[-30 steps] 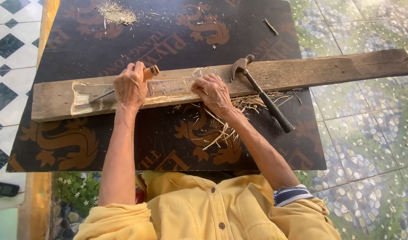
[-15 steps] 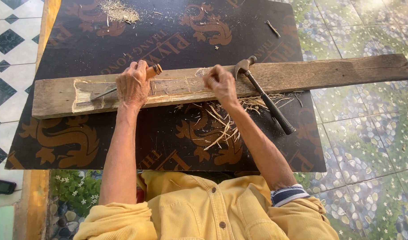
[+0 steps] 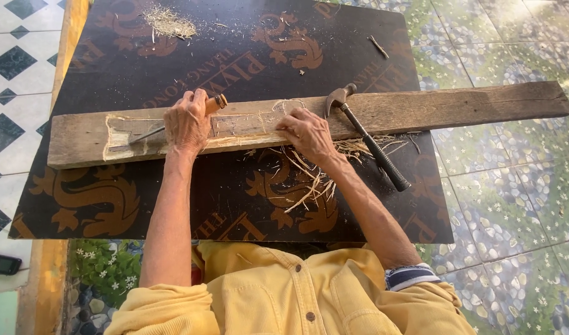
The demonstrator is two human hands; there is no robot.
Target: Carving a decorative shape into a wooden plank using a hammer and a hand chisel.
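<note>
light: bright, even daylight | shadows: soft, faint | focus: sharp; no blur | glare: none

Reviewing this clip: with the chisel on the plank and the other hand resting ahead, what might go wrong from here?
1. The left hand grips the chisel on the plank; a slip could gouge the carved recess.
2. The hammer leans half off the plank, so a jolt might send it sliding.
3. The plank overhangs the dark board at the right; unclamped, it may shift under the right hand.

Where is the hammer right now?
The hammer lies right of centre in the head view, its head on the wooden plank, just beside the right hand; nobody holds it.
</note>
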